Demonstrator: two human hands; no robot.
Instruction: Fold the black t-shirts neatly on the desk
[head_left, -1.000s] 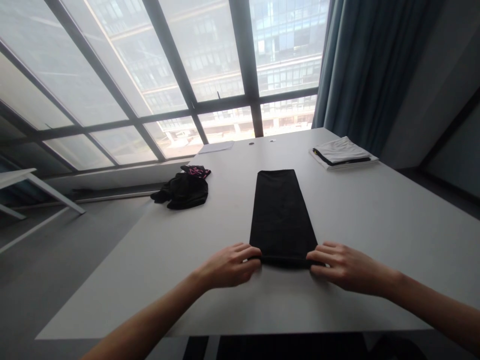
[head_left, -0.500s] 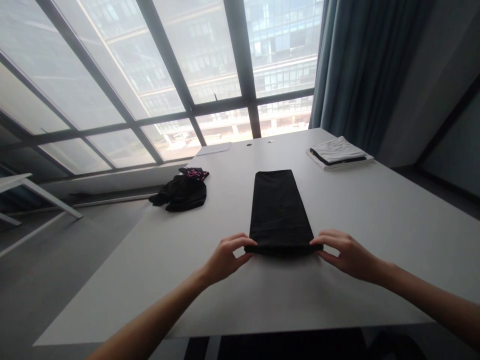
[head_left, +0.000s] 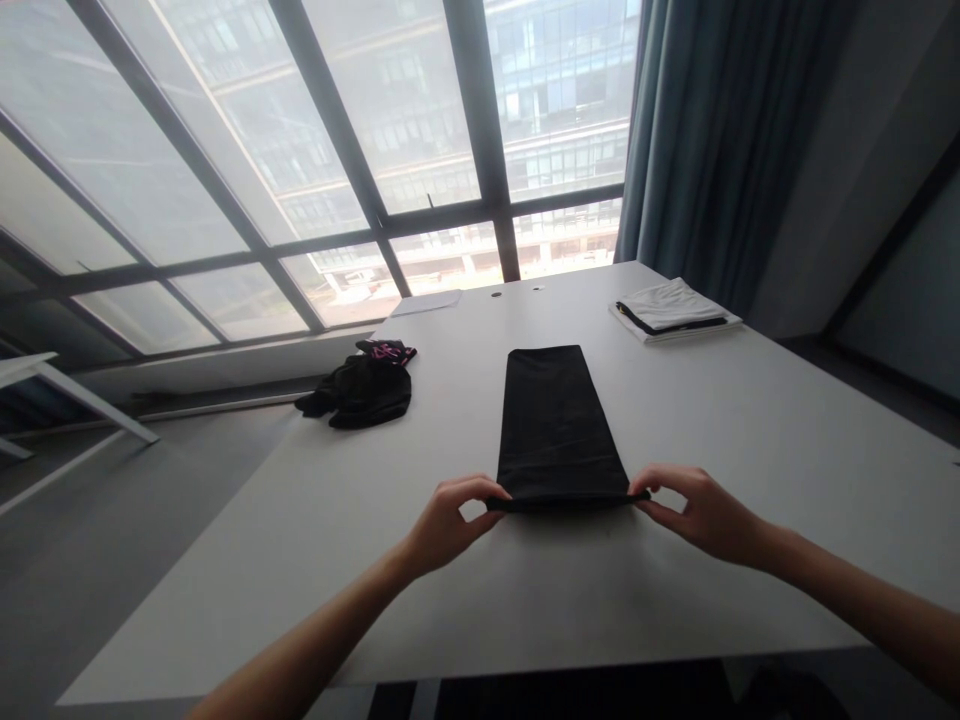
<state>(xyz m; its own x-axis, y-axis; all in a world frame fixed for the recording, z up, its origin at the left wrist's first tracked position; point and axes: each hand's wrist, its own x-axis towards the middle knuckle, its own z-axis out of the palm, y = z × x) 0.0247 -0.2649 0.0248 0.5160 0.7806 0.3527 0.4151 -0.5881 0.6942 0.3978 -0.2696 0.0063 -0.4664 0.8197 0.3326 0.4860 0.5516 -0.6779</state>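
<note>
A black folded garment (head_left: 559,425) lies as a long flat strip on the white table (head_left: 420,600), its narrow far end toward the window. My left hand (head_left: 450,520) pinches the near left corner between thumb and fingers. At the near right corner, my right hand (head_left: 694,510) grips the cloth the same way. The near edge is stretched between both hands and looks slightly raised. What kind of garment it is cannot be made out.
At the table's left edge sits a crumpled black cloth pile (head_left: 367,390) with a pink pattern. Folded white and black clothes (head_left: 675,308) lie at the far right. A white sheet (head_left: 426,302) rests near the window, and a blue curtain (head_left: 690,150) hangs behind.
The near edge of the black garment looks thinner and pulled a little wider, with my right hand's fingertips slightly further right. Both hands keep their pinch. The view has shifted slightly.
</note>
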